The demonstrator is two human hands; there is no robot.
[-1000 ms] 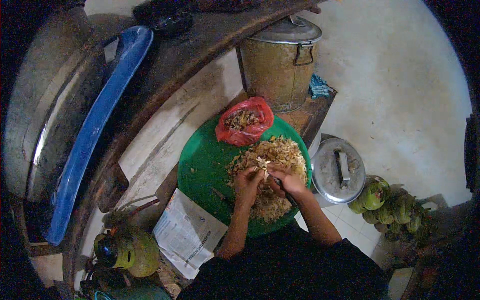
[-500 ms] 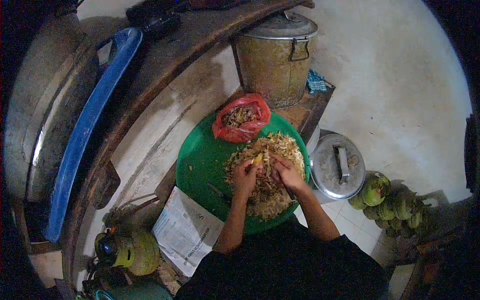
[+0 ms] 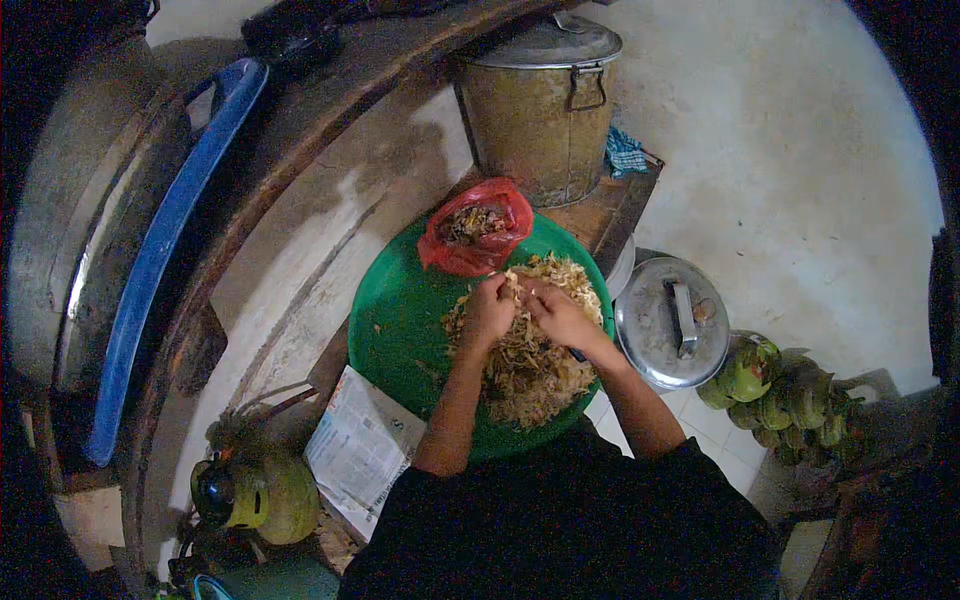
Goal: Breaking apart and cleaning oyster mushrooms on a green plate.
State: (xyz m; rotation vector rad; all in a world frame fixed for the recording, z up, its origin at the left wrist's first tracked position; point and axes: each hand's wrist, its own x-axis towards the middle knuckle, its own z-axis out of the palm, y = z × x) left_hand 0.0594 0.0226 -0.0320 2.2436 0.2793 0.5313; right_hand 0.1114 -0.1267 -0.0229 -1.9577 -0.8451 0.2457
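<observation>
Both hands meet over a heap of pale brown shreds (image 3: 540,385), which looks like shredded meat, on a round green tray (image 3: 390,320). My left hand (image 3: 488,312) is closed in a pinch on a small pale yellowish piece (image 3: 512,283). Beside it, my right hand (image 3: 562,318) has its fingers bent in against the same piece, and most of its grip is hidden. Under the right wrist a small dark object (image 3: 577,354) shows, too little of it to name. Beyond my hands, a red plastic bag (image 3: 437,245) stands open on the tray with dark brown bits (image 3: 472,225) inside.
A tall metal pot (image 3: 535,130) with a lid stands behind the tray. To the right are a round metal lid (image 3: 650,335) and several green gas cylinders (image 3: 750,370). Newspaper (image 3: 360,445) and another gas cylinder (image 3: 285,495) lie left. A wooden ledge (image 3: 300,150) curves along the left.
Both hands have moved slightly up toward the red bag. The yellowish piece, plainer before, is now more covered by the fingers. The whole view has shifted a little.
</observation>
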